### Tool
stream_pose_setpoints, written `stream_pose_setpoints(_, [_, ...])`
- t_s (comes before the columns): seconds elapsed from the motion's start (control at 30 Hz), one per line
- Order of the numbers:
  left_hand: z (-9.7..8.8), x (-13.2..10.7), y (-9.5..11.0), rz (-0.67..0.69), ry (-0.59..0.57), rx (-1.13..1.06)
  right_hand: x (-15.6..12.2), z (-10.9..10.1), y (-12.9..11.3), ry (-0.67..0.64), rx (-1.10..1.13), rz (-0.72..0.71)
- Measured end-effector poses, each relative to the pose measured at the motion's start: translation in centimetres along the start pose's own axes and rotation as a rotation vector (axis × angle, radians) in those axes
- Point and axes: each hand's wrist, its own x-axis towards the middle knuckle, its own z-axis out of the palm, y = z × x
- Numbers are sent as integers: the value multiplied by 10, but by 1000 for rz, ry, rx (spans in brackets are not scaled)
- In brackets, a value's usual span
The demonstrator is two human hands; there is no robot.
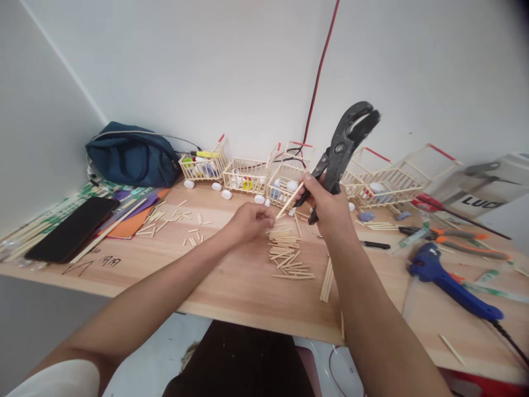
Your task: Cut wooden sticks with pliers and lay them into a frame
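My right hand (328,204) is wrapped round the handles of a dark pipe cutter (341,146), its curved jaw pointing up and away. A thin wooden stick (289,201) is held by the thumb and fingers of that same hand, slanting down to the left. Close to the stick's lower end is my left hand (252,220), its fingers curled and pressed together; anything between them is too small to make out. Just below the left fingertips lies a pile of short cut sticks (285,251). A few longer sticks (327,281) lie by my right forearm.
Small stick-built shopping carts (246,175) line the wall. At left are a blue bag (134,154), a black phone (73,229) and scattered stick pieces (157,220). At right lie a blue glue gun (450,284) with its cord, orange-handled pliers (463,242) and a black pen (375,245).
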Motion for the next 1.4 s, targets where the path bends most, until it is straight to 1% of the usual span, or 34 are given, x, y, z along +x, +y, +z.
stream_pose_setpoints(0.07, [-7, -4, 2, -177, -112, -431, 0, 1, 2, 1, -26, 19])
stream_pose_setpoints(0.1, [-10, -6, 3, -238, -161, -592, -1, 2, 3, -1, -46, 29])
stream_pose_setpoints(0.13, [-12, -8, 4, -279, -198, -704, -1, 2, 4, -4, -69, 38])
stream_pose_setpoints(0.17, [-14, -10, 5, -303, -224, -772, -1, 3, 5, -10, -92, 46])
stream_pose_setpoints(0.23, [-16, -13, 8, -318, -252, -829, -2, 4, 8, -19, -132, 57])
stream_pose_setpoints(0.4, [-19, -17, 16, -345, -278, -853, -2, 4, 15, -32, -204, 72])
stream_pose_setpoints(0.5, [-21, -19, 18, -334, -298, -857, -2, 4, 19, -21, -221, 76])
stream_pose_setpoints(0.67, [-20, -20, 18, -292, -327, -852, -3, 7, 23, -2, -244, 74])
stream_pose_setpoints(0.9, [-19, -18, 13, -293, -363, -846, -8, 10, 19, 0, -384, 48])
stream_pose_setpoints(1.0, [-19, -18, 12, -281, -367, -830, -9, 11, 20, 20, -407, 35])
stream_pose_setpoints(1.23, [-15, -20, 16, -265, -294, -828, -8, 12, 23, 35, -368, 58])
stream_pose_setpoints(1.3, [-15, -20, 16, -256, -273, -817, -9, 12, 22, -2, -344, 77])
stream_pose_setpoints(1.4, [-15, -20, 17, -209, -202, -764, -12, 13, 17, -120, -298, 96])
